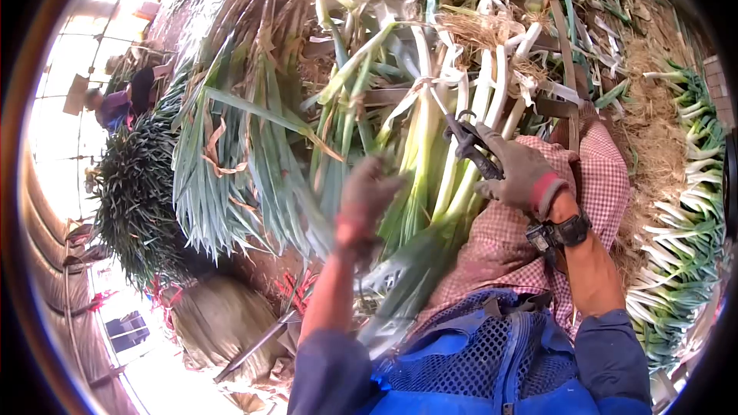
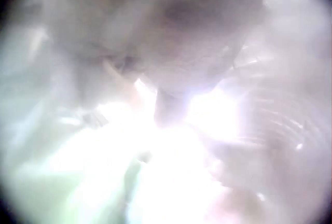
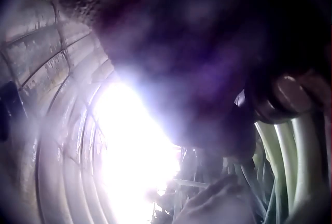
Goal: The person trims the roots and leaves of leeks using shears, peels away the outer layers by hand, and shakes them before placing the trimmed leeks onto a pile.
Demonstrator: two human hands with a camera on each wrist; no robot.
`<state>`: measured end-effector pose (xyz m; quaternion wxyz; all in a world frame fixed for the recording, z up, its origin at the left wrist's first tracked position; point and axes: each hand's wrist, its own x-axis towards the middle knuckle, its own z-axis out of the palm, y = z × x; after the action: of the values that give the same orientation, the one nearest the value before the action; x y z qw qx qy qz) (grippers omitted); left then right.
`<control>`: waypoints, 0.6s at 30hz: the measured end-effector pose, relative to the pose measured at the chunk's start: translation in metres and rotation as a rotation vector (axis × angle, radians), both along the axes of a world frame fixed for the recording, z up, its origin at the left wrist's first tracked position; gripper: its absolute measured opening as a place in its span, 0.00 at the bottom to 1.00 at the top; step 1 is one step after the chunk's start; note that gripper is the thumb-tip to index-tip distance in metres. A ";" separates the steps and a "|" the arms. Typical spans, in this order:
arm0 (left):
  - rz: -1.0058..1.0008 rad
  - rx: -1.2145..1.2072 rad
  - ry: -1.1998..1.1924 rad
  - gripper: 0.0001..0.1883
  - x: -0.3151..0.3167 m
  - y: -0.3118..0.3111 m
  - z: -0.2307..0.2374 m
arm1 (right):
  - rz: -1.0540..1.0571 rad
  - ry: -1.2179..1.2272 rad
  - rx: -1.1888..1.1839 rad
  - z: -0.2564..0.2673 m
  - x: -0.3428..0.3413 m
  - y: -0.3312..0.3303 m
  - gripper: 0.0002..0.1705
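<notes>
Long leeks with white stalks (image 1: 423, 127) and green leaves lie across the middle of the head view. My gloved right hand (image 1: 523, 173) grips a dark hand tool (image 1: 470, 146) beside the stalks, its fingers curled around the handle. To the left, my gloved left hand (image 1: 369, 192) is motion-blurred over the green leaves; its finger shape and any hold are unclear. The left wrist view is washed out, with a pale grey glove (image 2: 176, 32) across the top. A dark glove (image 3: 181, 53) fills much of the right wrist view, near pale stalks (image 3: 288, 156).
A large leafy heap (image 1: 138, 192) stands at the left, with a person (image 1: 131, 100) behind it. Trimmed leeks (image 1: 669, 261) line the right side beside loose straw (image 1: 649, 146). Wooden slats (image 1: 565, 69) lie near the stalks, and a checked cloth (image 1: 500, 238) covers the lap.
</notes>
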<state>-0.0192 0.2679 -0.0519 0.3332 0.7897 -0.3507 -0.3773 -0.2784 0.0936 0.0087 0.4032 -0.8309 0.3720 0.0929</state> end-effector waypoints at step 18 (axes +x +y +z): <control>0.190 0.166 -0.121 0.23 0.009 -0.014 -0.088 | 0.059 -0.096 0.070 -0.032 0.019 0.018 0.61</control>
<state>-0.0098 0.2543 -0.1399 0.2792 0.8656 -0.2612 -0.3235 -0.2598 0.1113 -0.0231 0.4463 -0.8304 0.3243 0.0777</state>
